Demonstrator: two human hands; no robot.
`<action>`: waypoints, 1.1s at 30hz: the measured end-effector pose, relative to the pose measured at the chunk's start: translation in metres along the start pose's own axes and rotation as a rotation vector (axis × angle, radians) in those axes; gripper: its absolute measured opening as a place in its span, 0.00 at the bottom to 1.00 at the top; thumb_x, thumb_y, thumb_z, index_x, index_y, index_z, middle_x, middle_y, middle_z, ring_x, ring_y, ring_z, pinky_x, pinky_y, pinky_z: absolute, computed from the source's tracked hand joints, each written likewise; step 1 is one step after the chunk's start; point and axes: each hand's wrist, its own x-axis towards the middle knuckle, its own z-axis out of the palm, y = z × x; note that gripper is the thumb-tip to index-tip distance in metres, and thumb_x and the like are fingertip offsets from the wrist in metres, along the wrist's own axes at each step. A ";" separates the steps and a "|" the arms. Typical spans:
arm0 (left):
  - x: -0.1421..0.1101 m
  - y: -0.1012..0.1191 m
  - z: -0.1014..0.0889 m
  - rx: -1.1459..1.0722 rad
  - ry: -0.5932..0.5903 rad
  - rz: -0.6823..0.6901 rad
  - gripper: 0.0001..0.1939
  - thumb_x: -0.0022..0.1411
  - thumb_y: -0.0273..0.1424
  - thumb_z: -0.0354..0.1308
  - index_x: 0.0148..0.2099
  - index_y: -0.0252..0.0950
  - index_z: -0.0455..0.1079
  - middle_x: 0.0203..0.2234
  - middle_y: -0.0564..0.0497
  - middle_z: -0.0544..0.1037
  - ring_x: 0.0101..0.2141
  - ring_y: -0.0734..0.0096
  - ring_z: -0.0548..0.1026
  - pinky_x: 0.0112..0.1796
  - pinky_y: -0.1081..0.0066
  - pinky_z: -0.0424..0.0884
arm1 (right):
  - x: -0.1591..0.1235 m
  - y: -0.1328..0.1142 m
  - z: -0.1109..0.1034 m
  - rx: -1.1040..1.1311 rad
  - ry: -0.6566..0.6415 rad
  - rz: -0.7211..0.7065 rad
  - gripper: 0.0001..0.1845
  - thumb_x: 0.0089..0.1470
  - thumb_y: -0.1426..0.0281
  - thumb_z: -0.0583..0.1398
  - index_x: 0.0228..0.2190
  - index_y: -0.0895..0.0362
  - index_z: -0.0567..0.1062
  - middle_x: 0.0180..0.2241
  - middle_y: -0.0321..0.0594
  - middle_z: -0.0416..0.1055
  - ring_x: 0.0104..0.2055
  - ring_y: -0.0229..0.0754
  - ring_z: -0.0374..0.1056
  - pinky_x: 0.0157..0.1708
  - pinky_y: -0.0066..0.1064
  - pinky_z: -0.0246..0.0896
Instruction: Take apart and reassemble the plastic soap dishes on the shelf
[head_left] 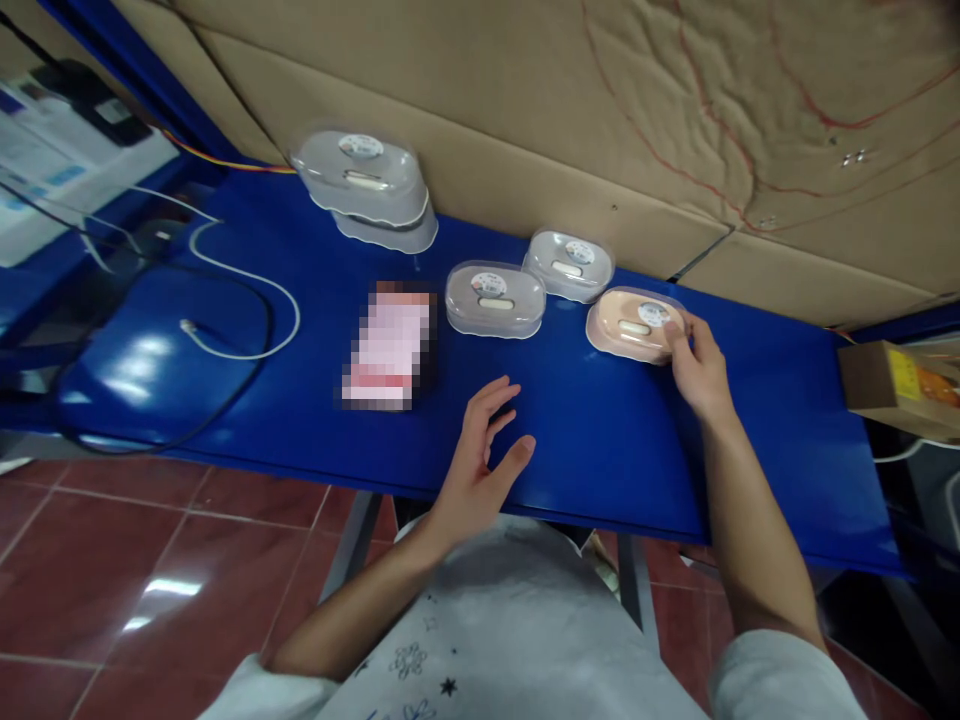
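Note:
My right hand (pixel 697 365) grips the right end of a peach oval plastic box (pixel 615 335), thumb against its near side and fingers behind. The box has a clear lid, a round label and a pale oval piece on top. My left hand (pixel 487 455) hovers above the table's front part, holding nothing, fingers apart. Beyond it sits a grey oval box (pixel 480 315) of the same shape. A second grey box (pixel 555 280) stands behind, close to the peach one. Farther left, a stack of grey boxes (pixel 352 190) rests against the back.
The blue table (pixel 600 450) is backed by a cardboard wall (pixel 487 130). A blurred-out phone-like object (pixel 386 345) lies left of centre. A white cable (pixel 296 320) and a black cable (pixel 247 385) curl at the left. A cardboard box (pixel 862 380) is at the right edge.

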 end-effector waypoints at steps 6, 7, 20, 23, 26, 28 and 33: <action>0.011 0.017 -0.008 0.378 -0.091 0.101 0.27 0.74 0.38 0.62 0.71 0.50 0.64 0.72 0.42 0.62 0.72 0.48 0.63 0.70 0.43 0.62 | 0.002 0.005 -0.009 -0.255 0.050 -0.074 0.41 0.66 0.36 0.53 0.61 0.54 0.77 0.52 0.53 0.83 0.54 0.63 0.79 0.57 0.61 0.72; 0.017 0.022 -0.010 0.470 -0.099 0.132 0.29 0.72 0.38 0.64 0.72 0.49 0.64 0.73 0.41 0.62 0.72 0.45 0.63 0.70 0.41 0.61 | 0.000 0.003 -0.010 -0.281 0.068 -0.084 0.41 0.67 0.37 0.51 0.63 0.54 0.76 0.54 0.54 0.82 0.56 0.64 0.78 0.58 0.62 0.71; 0.098 0.037 -0.028 1.102 -0.025 0.376 0.34 0.69 0.29 0.59 0.75 0.36 0.63 0.74 0.34 0.65 0.75 0.31 0.56 0.71 0.28 0.40 | -0.033 -0.022 0.015 -0.421 -0.028 -0.693 0.31 0.71 0.52 0.59 0.69 0.45 0.67 0.73 0.54 0.62 0.72 0.69 0.60 0.66 0.71 0.52; 0.078 0.039 -0.024 1.111 -0.072 0.457 0.26 0.72 0.28 0.58 0.70 0.46 0.71 0.63 0.40 0.77 0.69 0.39 0.68 0.73 0.31 0.39 | -0.045 -0.031 0.016 -0.347 -0.116 -0.790 0.37 0.67 0.50 0.63 0.72 0.43 0.63 0.73 0.52 0.62 0.73 0.69 0.59 0.68 0.70 0.53; 0.052 0.032 -0.019 1.050 -0.281 0.529 0.28 0.69 0.30 0.64 0.69 0.54 0.72 0.59 0.44 0.79 0.64 0.43 0.73 0.74 0.32 0.41 | -0.065 -0.045 0.020 -0.240 -0.341 -0.933 0.48 0.61 0.45 0.67 0.74 0.44 0.59 0.75 0.52 0.58 0.76 0.68 0.55 0.70 0.69 0.54; 0.035 0.023 -0.018 0.978 -0.327 0.525 0.33 0.67 0.36 0.68 0.72 0.55 0.68 0.68 0.43 0.72 0.68 0.40 0.69 0.73 0.32 0.48 | -0.080 -0.054 0.025 -0.186 -0.480 -1.009 0.48 0.62 0.47 0.68 0.74 0.45 0.58 0.76 0.51 0.56 0.79 0.65 0.52 0.71 0.67 0.58; 0.004 0.000 -0.019 0.888 -0.120 0.378 0.56 0.62 0.43 0.75 0.81 0.51 0.46 0.75 0.34 0.60 0.72 0.32 0.62 0.67 0.32 0.62 | -0.094 -0.060 0.026 -0.108 -0.507 -1.048 0.40 0.62 0.50 0.69 0.71 0.43 0.66 0.71 0.47 0.66 0.73 0.60 0.62 0.68 0.61 0.67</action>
